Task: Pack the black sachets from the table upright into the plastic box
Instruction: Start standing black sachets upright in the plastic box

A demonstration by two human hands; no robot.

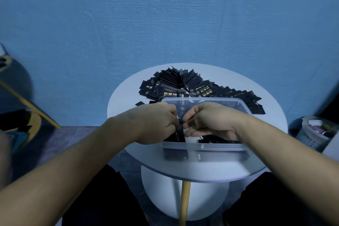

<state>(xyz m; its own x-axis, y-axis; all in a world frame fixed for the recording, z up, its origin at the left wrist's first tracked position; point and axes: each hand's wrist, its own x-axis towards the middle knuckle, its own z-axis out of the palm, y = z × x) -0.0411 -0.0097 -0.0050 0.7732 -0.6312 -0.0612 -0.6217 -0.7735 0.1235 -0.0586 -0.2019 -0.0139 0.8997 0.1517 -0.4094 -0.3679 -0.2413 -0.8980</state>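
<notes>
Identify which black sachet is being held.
The black sachet at the near-left of the clear plastic box, pinched by left hand and right hand; no other is held.

The left hand and right hand cover the middle of the plastic box, hiding most of its contents. Their fingers curl out of sight where they pinch 1 black sachet, whose print is blurred. Lettering on the sachet pile is mostly too small to read. A basket is partly hidden near the right edge.
</notes>
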